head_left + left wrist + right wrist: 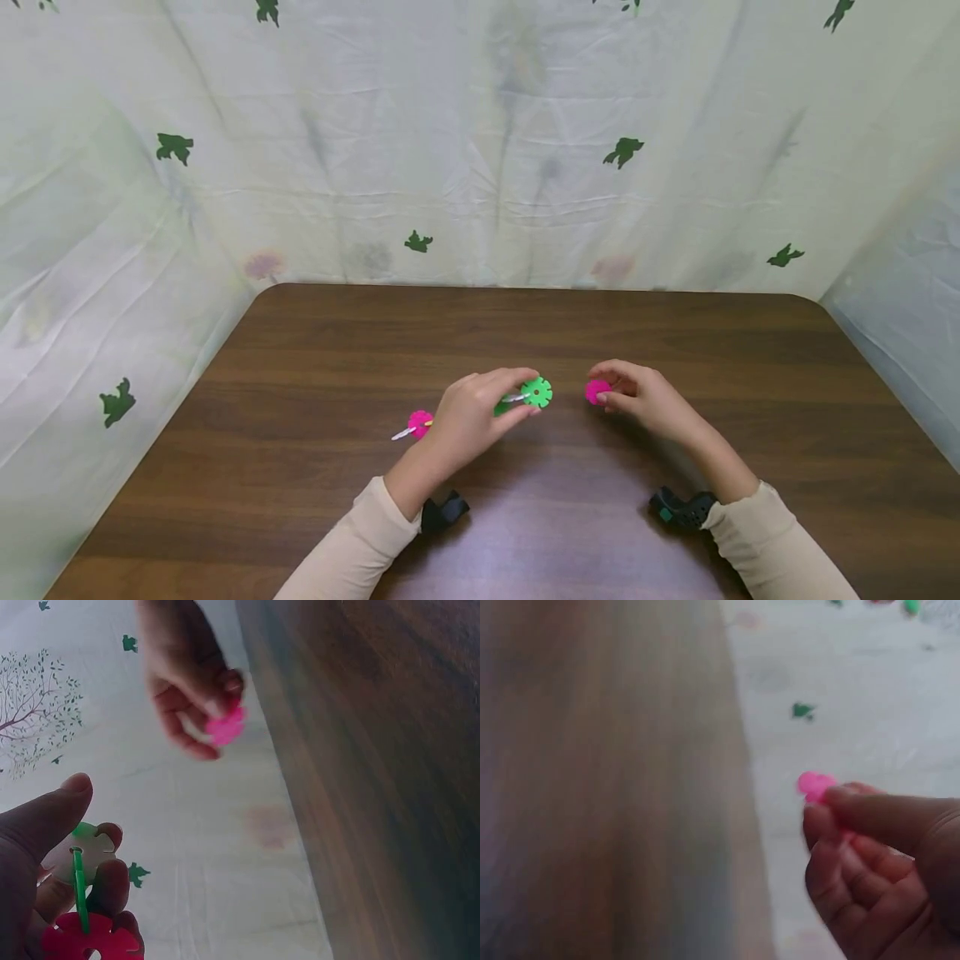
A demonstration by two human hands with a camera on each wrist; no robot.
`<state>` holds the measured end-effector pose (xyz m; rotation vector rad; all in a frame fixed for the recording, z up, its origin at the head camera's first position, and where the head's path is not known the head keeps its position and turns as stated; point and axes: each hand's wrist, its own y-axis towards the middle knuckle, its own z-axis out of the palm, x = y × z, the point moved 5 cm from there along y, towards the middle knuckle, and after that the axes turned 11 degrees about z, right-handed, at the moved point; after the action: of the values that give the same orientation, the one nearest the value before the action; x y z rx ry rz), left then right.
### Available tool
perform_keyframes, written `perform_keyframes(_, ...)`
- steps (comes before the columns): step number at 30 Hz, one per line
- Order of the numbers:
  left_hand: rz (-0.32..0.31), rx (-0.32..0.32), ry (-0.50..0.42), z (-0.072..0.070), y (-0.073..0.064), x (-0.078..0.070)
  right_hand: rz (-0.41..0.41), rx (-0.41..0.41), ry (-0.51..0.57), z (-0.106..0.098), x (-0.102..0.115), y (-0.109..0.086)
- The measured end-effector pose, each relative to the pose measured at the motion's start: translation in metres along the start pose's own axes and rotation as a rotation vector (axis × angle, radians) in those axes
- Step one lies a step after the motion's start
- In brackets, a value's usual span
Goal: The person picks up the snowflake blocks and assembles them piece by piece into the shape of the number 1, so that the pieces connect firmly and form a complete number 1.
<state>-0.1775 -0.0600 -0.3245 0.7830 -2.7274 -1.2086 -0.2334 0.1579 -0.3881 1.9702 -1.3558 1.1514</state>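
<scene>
My left hand (468,412) grips a chain of notched flower-shaped discs joined at their slots. A green disc (537,392) sits at its right end, between thumb and fingertips. Past the wrist side of that hand stick out a pink disc (420,422) and a white disc (402,433); the middle of the chain is hidden by the hand. In the left wrist view, a green disc (81,892) stands edge-on between a white one and a pink one. To the right, apart from the chain, my right hand (648,402) pinches a single pink disc (597,392) between thumb and fingers.
Both hands are over a brown wooden table (525,333). A pale cloth (465,150) with green leaf shapes hangs behind it and at both sides. Black straps with devices (681,508) are on both wrists, below the sleeves.
</scene>
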Motion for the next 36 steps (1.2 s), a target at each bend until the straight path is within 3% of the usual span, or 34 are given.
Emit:
perform_keyframes(3, -0.002, 0.012, -0.01, 0.003, 0.0, -0.002, -0.03, -0.016, 0.127, -0.002, 0.017, -0.006)
perform_keyframes(7, 0.007, 0.024, -0.029, 0.005, 0.001, -0.006, -0.095, -0.042, 0.187, 0.0, 0.044, -0.02)
perform_keyframes(13, 0.023, 0.042, -0.073, 0.008, 0.002, -0.012, -0.244, -0.077, 0.117, 0.007, 0.069, -0.034)
perform_keyframes(19, 0.044, 0.049, -0.164, 0.01, 0.002, -0.017, -0.438, -0.177, -0.006, 0.011, 0.078, -0.041)
perform_keyframes(24, 0.071, 0.051, -0.145, 0.011, 0.002, -0.02, -0.536, -0.222, -0.106, 0.015, 0.087, -0.047)
perform_keyframes(28, 0.044, 0.035, -0.139, 0.012, 0.001, -0.019, -0.453, -0.209, -0.059, 0.016, 0.085, -0.044)
perform_keyframes(33, 0.003, 0.018, -0.13, 0.013, 0.0, -0.019, -0.247, -0.08, 0.171, 0.025, 0.072, -0.036)
perform_keyframes(36, -0.005, 0.035, -0.154, 0.016, -0.001, -0.021, -0.169, 0.005, 0.303, 0.034, 0.066, -0.033)
